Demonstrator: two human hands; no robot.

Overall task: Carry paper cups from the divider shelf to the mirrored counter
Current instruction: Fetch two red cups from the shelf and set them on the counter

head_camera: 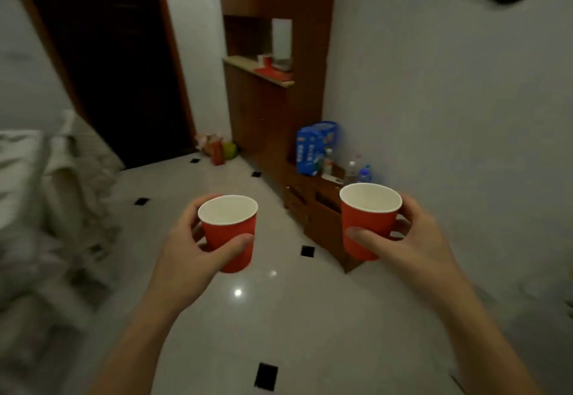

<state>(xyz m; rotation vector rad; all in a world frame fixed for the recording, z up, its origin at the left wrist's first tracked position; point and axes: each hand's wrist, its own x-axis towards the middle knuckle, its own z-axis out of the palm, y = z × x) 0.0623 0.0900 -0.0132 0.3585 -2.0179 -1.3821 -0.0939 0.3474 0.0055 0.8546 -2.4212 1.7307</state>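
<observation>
Head view: my L hand is gripping red paper cup no. 1, upright, over the tiled floor. My R hand is gripping red paper cup no. 2, upright, near low wood cabinet. Both cups are looking empty. Counter is lying well ahead.

one head-worn view looks forward and down, close over the floor.

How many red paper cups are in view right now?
3: one cup in the left hand at, one in the right hand at, and what looks like another on the far counter. More may be hidden.
</observation>
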